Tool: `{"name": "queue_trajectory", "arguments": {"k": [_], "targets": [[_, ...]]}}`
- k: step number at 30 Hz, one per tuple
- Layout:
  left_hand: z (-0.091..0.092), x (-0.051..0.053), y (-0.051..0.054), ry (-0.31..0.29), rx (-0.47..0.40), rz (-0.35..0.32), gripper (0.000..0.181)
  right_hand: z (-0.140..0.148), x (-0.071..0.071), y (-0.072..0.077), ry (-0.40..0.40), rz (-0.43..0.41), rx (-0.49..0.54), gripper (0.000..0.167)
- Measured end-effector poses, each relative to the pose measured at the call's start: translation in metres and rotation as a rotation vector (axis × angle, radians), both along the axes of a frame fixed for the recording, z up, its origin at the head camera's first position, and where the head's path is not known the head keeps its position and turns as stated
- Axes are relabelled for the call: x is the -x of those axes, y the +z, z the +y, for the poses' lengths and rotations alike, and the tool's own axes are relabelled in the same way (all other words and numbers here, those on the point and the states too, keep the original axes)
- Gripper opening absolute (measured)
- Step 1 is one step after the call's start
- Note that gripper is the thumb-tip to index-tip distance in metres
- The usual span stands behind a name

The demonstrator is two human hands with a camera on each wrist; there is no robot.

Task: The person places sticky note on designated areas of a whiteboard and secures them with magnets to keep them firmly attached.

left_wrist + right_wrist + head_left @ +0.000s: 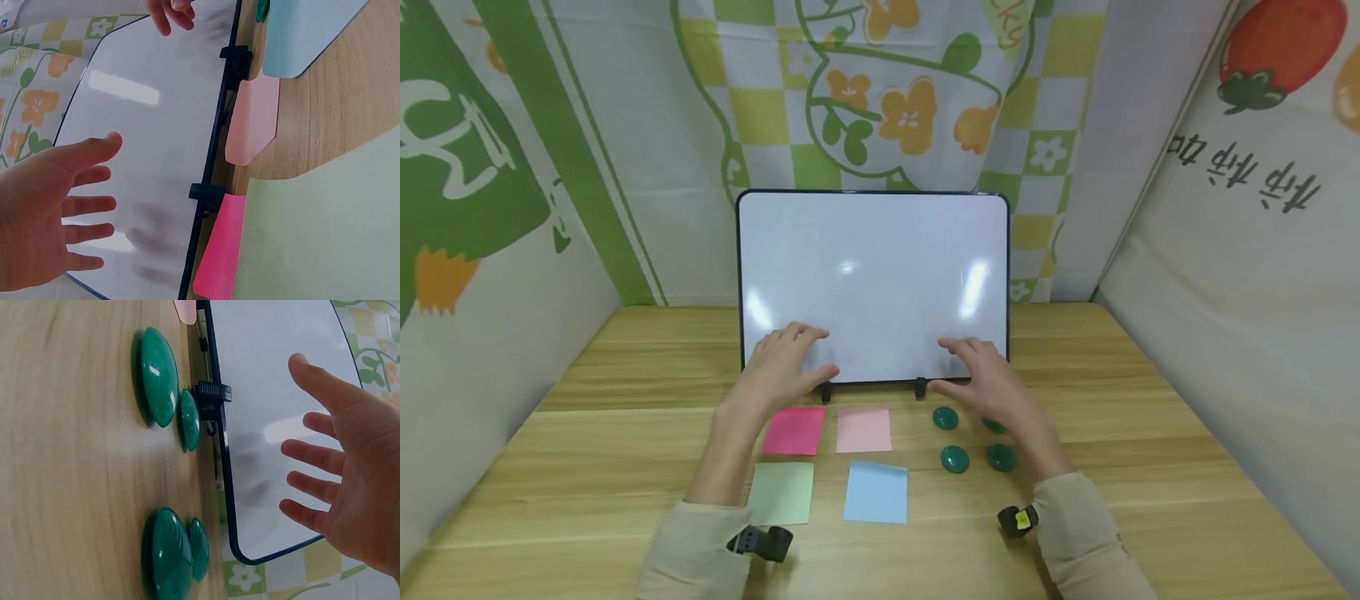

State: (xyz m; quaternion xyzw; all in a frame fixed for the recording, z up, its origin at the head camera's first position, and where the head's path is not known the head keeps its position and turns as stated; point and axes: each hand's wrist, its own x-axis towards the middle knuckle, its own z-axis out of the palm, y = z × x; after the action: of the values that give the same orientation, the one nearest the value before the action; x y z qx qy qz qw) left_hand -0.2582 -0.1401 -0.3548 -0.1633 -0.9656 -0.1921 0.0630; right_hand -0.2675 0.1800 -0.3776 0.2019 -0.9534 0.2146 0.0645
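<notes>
Whiteboard stands upright at upper centre of the head view with nothing attached to its visible face, while the hot-pink note, pale-pink note, green note and blue note lie at lower centre, four green discs to their right on the table, so the work looks barely begun. In the left wrist view, the left grip at lower left is released, fingers spread, with the notes unlifted along the right side. In the right wrist view, the right grip at right is likewise loose and holds nothing, the discs lying ungathered at left; all handling appears left to do.
</notes>
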Motion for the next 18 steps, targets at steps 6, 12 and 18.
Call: {"name": "queue_trajectory", "arguments": {"k": [6,12,18], "targets": [[-0.0025,-0.0006,-0.001,-0.007,0.002,-0.006,0.061,0.0009,-0.0038,-0.0006,-0.008,0.006,-0.016,0.07],[-0.0072,-0.0024,-0.0026,0.008,-0.014,-0.037,0.061,0.0035,-0.0059,-0.0038,-0.003,0.008,-0.024,0.066],[-0.0098,-0.0043,-0.0002,0.006,-0.022,-0.051,0.061,0.0041,-0.0056,-0.0064,-0.008,-0.006,-0.02,0.062]]}}
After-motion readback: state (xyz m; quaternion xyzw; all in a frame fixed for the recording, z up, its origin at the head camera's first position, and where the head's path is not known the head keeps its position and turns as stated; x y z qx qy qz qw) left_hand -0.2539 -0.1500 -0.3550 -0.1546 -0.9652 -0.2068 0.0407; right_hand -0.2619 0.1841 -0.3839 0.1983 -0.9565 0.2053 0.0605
